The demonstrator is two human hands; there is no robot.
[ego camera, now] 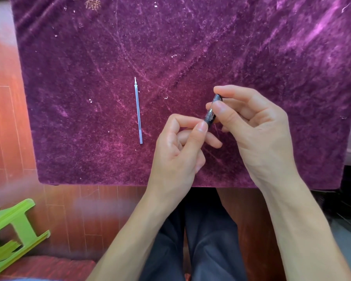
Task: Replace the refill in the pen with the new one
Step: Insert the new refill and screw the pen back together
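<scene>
Head view is showing both hands working on a short dark pen with a clear plastic section (212, 109), held just above the purple velvet tablecloth (190, 47). The right hand (257, 126) is pinching its upper part between thumb and forefinger, while the left hand (180, 147) is pinching the lower end, thumb pressed against the barrel; this opposed hold is probably serving to twist the two parts apart. Most of the pen is hiding behind the fingers. A thin pale-blue refill tube with a fine metal tip (138, 110) is lying on the cloth to the left, well apart, tip pointing away, likely waiting within reach.
</scene>
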